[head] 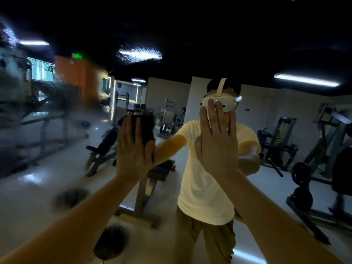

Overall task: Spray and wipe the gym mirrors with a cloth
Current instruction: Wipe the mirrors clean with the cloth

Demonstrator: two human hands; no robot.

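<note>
Wet-streaked glass gym mirror (57,126): black fabric cloth (145,128) is pressed to it by the flat left hand (133,151); right hand (217,145) is spread flat, empty.

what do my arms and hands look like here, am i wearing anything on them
Both forearms are bare as far as the frame shows: no sleeves, gloves, watch or bands on the left hand or right hand, and no rings visible. The reflection in the mirror shows a pale yellow short-sleeved T-shirt.
</note>
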